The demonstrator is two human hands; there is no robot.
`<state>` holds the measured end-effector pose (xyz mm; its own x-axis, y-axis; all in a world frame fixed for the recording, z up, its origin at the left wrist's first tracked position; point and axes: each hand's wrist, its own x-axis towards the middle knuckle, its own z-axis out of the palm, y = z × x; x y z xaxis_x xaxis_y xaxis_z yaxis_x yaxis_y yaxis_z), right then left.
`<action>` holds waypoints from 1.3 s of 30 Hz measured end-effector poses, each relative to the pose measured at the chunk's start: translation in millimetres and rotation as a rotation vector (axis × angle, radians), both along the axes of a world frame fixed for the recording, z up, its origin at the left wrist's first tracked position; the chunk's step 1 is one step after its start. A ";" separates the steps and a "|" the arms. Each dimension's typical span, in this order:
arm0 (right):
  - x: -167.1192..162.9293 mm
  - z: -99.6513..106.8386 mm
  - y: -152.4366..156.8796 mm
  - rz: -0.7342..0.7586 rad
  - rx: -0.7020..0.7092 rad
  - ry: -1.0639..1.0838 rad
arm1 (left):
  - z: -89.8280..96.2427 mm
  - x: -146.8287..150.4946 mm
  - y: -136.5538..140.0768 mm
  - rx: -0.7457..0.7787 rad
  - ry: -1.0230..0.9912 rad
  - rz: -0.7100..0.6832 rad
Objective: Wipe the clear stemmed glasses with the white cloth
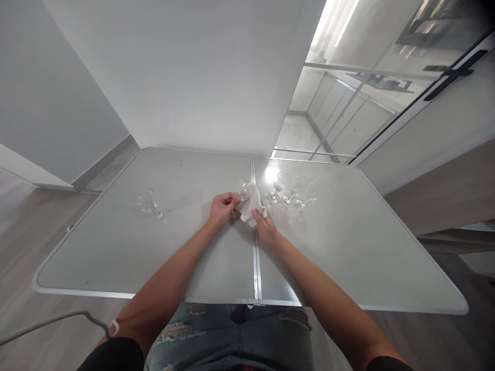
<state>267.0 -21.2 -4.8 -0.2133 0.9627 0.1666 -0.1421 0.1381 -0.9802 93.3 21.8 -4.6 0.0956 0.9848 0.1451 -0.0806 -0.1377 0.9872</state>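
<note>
Over the middle of the table, near its centre seam, my left hand point(224, 207) is closed on a clear stemmed glass point(246, 190), which is tilted. My right hand point(265, 225) grips a white cloth point(250, 210), thumb on top, and the cloth lies against the glass's side. Part of the glass is hidden by the cloth and my fingers. Just right of my hands, several clear stemmed glasses point(288, 200) stand upright in a row. Farther left, clear glassware point(151, 206) lies on its side; its outline is faint and I cannot tell how many pieces there are.
The light grey folding table point(348, 247) has a metal rim and a metal seam point(255, 257) down its middle. A white wall point(201, 77) rises behind the table. To the right are a glass sliding door point(340, 113) and its black handle point(456, 74). A grey cable point(54, 318) hangs at lower left.
</note>
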 end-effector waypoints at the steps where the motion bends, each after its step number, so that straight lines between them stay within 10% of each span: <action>1: 1.1 0.9 0.3 -0.020 0.091 -0.086 | -0.4 0.0 0.6 0.001 0.001 -0.011; 9: 15.3 19.4 13.5 -0.048 0.743 -0.835 | -6.6 5.1 -1.7 0.005 0.099 -0.024; 15: 24.9 25.8 17.7 -0.082 0.873 -0.948 | -3.7 5.0 -8.2 0.178 0.327 -0.132; 28: 24.2 25.3 21.0 0.051 -0.199 0.370 | -0.1 4.0 -10.2 0.232 0.239 -0.239; 39: -2.7 14.2 7.5 -0.035 -0.028 0.311 | -7.0 4.2 -1.3 0.056 0.006 -0.140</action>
